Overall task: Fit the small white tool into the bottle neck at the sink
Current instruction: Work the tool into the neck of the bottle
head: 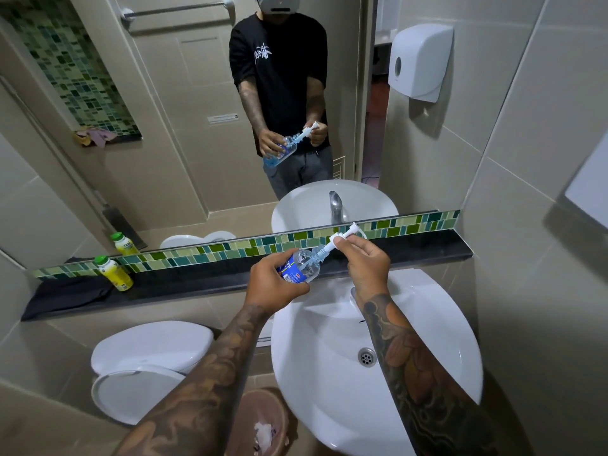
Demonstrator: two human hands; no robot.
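White plastic pump (342,237) angles into clear ribbed bottle (304,266).

bottle (304,266): clear, blue label | tool (342,236): white | sink (437,340): white

The bottle (304,265) is clear glossy plastic with a printed label; the small white tool (342,236) looks like smooth white plastic. The sink (434,327) is glossy white ceramic with a metal drain (366,356), and the far ledge (411,250) is polished dark stone.
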